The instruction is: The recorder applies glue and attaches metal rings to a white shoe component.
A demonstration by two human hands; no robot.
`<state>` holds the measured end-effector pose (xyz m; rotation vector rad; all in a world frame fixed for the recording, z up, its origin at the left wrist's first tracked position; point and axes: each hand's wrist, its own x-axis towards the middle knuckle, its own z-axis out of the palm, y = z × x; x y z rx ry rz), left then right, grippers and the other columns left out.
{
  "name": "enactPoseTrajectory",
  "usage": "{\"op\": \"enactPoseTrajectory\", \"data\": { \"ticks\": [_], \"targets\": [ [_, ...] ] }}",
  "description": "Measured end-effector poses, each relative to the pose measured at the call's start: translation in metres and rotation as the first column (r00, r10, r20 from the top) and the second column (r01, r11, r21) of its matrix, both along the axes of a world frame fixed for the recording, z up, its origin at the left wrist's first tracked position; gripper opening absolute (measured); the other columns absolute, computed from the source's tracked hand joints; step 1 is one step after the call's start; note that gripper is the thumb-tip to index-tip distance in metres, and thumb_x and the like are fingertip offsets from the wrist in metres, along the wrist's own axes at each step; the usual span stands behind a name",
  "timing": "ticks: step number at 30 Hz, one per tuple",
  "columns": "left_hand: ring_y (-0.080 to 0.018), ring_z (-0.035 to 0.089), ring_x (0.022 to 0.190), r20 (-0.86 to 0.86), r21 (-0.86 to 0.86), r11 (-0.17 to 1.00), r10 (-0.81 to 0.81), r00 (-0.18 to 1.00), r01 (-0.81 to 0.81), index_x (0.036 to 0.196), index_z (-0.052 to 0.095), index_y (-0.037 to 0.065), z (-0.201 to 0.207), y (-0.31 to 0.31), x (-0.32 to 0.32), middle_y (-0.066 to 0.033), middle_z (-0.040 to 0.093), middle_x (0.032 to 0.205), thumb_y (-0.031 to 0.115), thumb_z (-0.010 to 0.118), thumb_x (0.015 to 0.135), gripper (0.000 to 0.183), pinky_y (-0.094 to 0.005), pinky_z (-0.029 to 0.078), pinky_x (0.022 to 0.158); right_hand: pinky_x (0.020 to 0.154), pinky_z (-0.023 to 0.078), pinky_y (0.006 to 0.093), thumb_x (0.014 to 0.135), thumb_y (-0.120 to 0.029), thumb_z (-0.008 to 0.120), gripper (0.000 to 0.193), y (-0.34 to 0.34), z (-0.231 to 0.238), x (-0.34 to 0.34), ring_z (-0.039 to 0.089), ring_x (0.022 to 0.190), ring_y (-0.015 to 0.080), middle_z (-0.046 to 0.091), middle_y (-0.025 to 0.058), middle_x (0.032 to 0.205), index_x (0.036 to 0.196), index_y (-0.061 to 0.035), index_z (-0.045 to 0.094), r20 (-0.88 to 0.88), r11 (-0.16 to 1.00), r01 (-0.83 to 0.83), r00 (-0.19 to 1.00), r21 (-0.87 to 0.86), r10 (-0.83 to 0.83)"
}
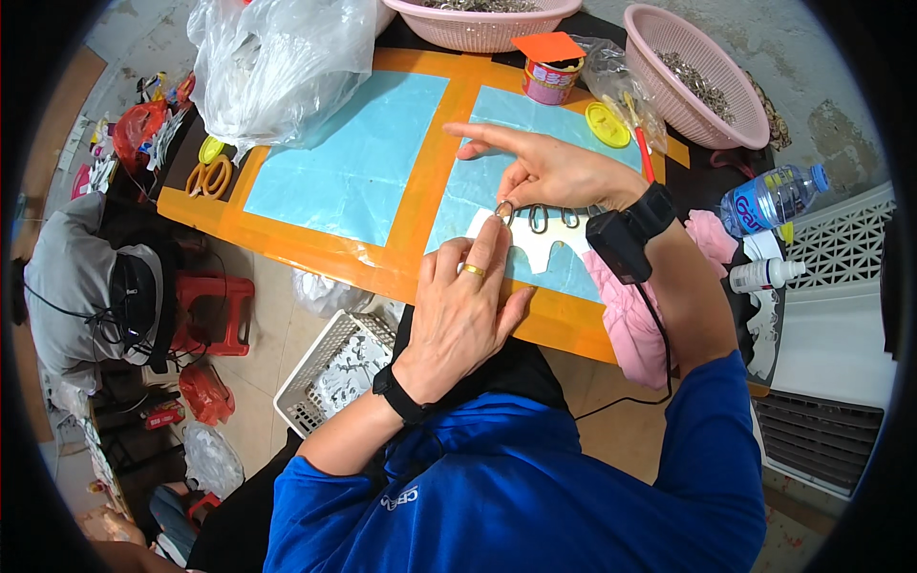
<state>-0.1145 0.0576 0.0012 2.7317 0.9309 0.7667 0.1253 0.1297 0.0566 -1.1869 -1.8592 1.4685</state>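
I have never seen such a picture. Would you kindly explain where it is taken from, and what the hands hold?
There is no machine here: a head-worn fisheye camera looks down at a person's bare hands, so edges bend. The right hand appears to pinch a metal loop; the left hand rests its fingertips against a white piece. On the orange-and-blue table lie scissors, a plastic bag and a tin. Beyond, a pink basket holds small metal pieces.

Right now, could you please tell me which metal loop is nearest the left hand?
The leftmost metal loop, right by the left hand; the other loops sit farther right along the white piece.
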Motion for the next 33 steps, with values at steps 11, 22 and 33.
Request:
{"op": "enactPoseTrajectory", "data": {
  "ticks": [11,22,33],
  "targets": [
    [-0.0368,0.054,0.123,0.009,-0.035,0.999,-0.013,1.0,0.014,0.148,0.061,-0.003,0.003,0.003,-0.002,-0.0144,0.055,0.154,0.034,0.079,0.094,0.069,-0.0467,0.046,0.107,0.075,0.058,0.0273,0.093,0.009,0.059,0.087,-0.005,-0.006,-0.002,0.074,0.092,0.0143,0.05,0.0215,0.159,0.171,-0.0121,0.029,-0.002,0.995,0.099,0.995,-0.002,-0.099],
    [-0.0375,0.055,0.123,0.07,-0.039,0.999,-0.019,0.997,0.021,0.148,0.06,-0.004,0.002,0.004,-0.002,-0.0157,0.056,0.152,0.031,0.08,0.091,0.07,-0.0467,0.047,0.107,0.088,0.06,0.0404,0.087,0.009,0.069,0.078,-0.032,-0.001,-0.025,0.073,0.097,0.0315,0.056,0.0217,0.147,0.16,-0.0083,0.045,0.325,0.838,0.107,0.89,0.535,-0.321],
    [-0.0333,0.056,0.125,0.087,-0.019,0.999,-0.03,0.996,0.032,0.144,0.061,-0.008,0.003,0.006,-0.003,-0.0193,0.06,0.148,0.032,0.077,0.092,0.067,-0.0435,0.047,0.104,0.077,0.057,0.0463,0.089,-0.002,0.072,0.054,-0.048,0.01,-0.049,0.072,0.09,0.0327,0.074,0.0073,0.084,0.14,-0.0122,0.06,0.471,0.798,0.19,0.72,0.572,-0.509]
  ]
}}
